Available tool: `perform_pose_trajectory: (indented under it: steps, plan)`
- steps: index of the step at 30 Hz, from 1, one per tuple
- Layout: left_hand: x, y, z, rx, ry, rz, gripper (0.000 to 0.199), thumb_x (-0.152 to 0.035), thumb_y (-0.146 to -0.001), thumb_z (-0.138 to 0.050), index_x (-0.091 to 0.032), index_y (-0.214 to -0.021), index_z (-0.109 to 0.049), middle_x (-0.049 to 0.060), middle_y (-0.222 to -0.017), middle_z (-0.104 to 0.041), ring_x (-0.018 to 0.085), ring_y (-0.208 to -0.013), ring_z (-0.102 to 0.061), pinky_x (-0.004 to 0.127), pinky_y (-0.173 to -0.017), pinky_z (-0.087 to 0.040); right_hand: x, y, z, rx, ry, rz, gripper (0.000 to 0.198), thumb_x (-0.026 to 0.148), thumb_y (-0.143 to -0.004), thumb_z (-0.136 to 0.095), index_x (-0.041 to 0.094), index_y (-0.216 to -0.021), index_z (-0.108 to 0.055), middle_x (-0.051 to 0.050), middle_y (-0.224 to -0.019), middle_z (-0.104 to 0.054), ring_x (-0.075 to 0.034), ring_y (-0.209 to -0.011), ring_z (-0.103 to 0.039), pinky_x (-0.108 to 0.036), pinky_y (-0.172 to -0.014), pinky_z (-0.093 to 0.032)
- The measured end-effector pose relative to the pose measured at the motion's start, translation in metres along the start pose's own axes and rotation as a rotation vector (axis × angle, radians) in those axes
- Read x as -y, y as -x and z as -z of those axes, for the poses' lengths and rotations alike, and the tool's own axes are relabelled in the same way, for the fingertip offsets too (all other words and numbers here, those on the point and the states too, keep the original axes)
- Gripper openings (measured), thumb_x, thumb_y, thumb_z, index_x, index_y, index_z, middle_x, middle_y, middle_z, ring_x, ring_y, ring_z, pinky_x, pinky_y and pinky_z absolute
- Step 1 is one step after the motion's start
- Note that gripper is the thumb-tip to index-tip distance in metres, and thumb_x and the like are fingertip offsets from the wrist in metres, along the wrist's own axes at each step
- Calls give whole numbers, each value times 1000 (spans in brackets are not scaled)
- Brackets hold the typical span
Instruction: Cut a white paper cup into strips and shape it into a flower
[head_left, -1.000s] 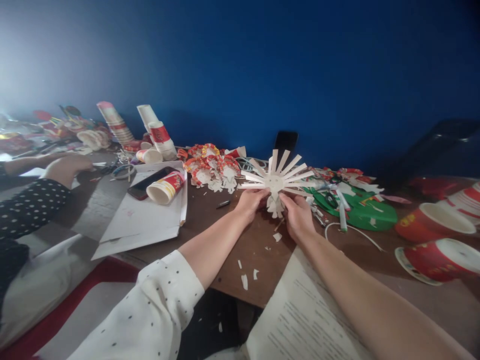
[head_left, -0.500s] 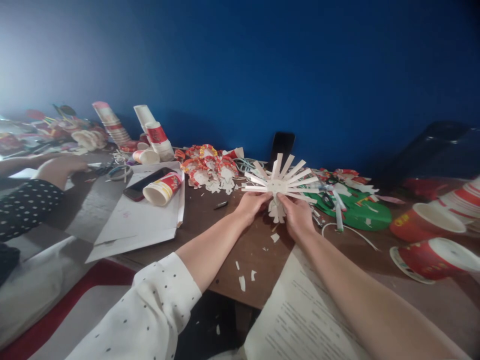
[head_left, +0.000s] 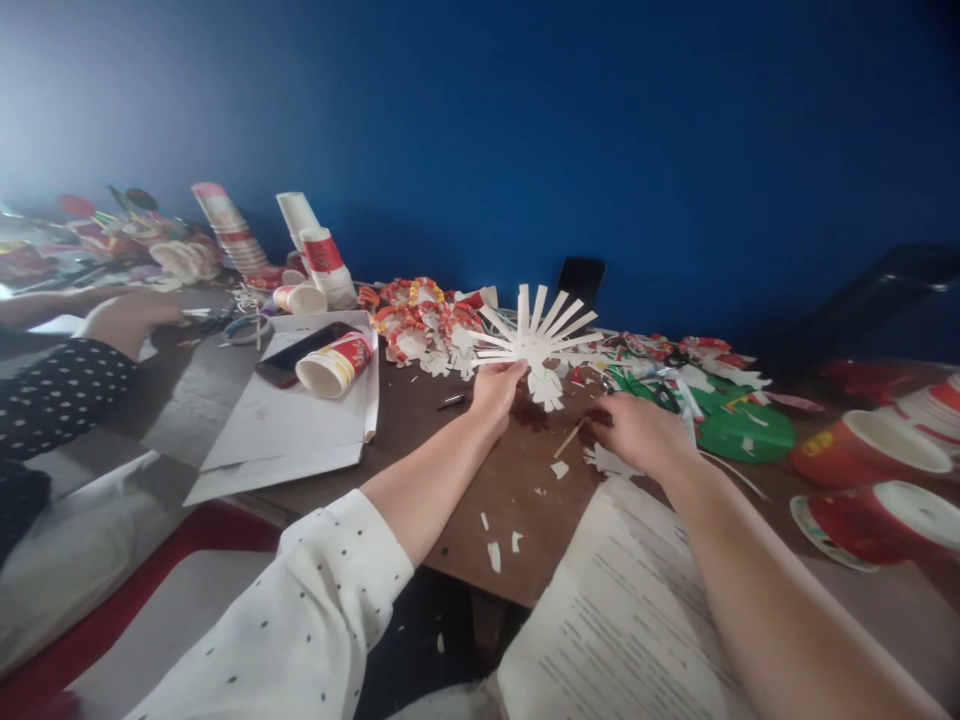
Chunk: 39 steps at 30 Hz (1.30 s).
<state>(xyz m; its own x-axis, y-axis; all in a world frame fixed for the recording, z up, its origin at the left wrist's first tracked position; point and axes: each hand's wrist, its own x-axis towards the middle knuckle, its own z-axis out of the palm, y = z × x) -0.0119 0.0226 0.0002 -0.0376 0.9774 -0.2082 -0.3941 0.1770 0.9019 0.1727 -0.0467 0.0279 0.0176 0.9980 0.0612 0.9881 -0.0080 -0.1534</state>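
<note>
The left hand (head_left: pixel 501 393) pinches the white paper figure (head_left: pixel 534 352), its strips fanning out, between thumb and fingers and holds it up over the middle of the brown table (head_left: pixel 472 545). The right hand (head_left: pixel 626 428) is apart from the figure, low over the table to the right, fingers curled among paper scraps; whether it grips anything I cannot tell. A thin strip (head_left: pixel 568 441) lies just beside its fingertips. Farther right is a green sheet (head_left: pixel 746 428), with red paper cups (head_left: pixel 862 525) near the right edge. A printed page (head_left: pixel 615 610) lies at the near side. To the left, a paper cup (head_left: pixel 335 366) and a dark phone (head_left: pixel 300 357) rest on white sheets (head_left: pixel 289 430); a co-worker's hand (head_left: pixel 129 315) is farther left.
</note>
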Motion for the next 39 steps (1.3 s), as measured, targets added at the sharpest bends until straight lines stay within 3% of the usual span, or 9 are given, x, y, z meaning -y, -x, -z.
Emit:
perform_pose_trajectory:
  steps: [3, 9, 15, 20, 27, 34, 39]
  plan:
    - [2, -3, 1, -8, -18, -11, 11, -22, -71, -69, -13, -68, -65, 1, -61, -61, 7, -52, -49, 21, -52, -36, 4, 2, 1, 91, 103, 38, 23, 32, -76, -59, 32, -94, -74, -7, -89, -70, -24, -77, -63, -31, -60, -39]
    - [3, -5, 1, -2, -55, -12, 12, -22, -74, -67, -12, -70, -65, -1, -58, -57, 5, -48, -45, 19, -49, -34, 10, 3, 11, 192, 298, 121, 28, 34, -84, -49, 26, -100, -71, -10, -102, -66, -24, -81, -63, -30, -58, -36]
    - [1, -2, -1, -5, -47, -5, 14, -22, -75, -67, -12, -66, -63, -2, -56, -55, 5, -47, -43, 20, -49, -32, 11, 4, 16, 293, 269, 91, 26, 35, -82, -50, 28, -99, -68, -8, -94, -70, -26, -85, -63, -31, -60, -36]
    - [1, -2, -1, -19, -90, -4, 13, -22, -74, -68, -12, -67, -64, -1, -58, -58, 6, -48, -44, 20, -51, -34, 21, 8, 13, 232, 157, 12, 31, 48, -83, -48, 25, -90, -68, -8, -89, -70, -26, -83, -63, -32, -61, -37]
    - [4, -3, 0, 15, -100, -25, 15, -22, -75, -66, -13, -63, -62, -3, -50, -51, 5, -44, -39, 20, -47, -30, 40, 10, 7, 174, 181, -50, 29, 26, -77, -54, 17, -104, -60, -17, -93, -68, -31, -89, -65, -36, -68, -42]
    - [1, -4, 1, -32, -114, -21, 13, -23, -74, -68, -13, -66, -64, -1, -54, -55, 7, -46, -44, 21, -50, -34, 25, 0, -4, 156, 80, -146, 33, 35, -74, -55, 17, -101, -59, -17, -98, -68, -34, -92, -64, -38, -69, -42]
    - [0, -5, 0, -84, -16, 24, 11, -20, -74, -67, -14, -68, -60, -3, -53, -54, 6, -45, -45, 19, -47, -33, 11, -7, -6, -38, -142, -216, 23, 37, -76, -51, 20, -87, -61, -10, -89, -69, -26, -82, -63, -33, -67, -40]
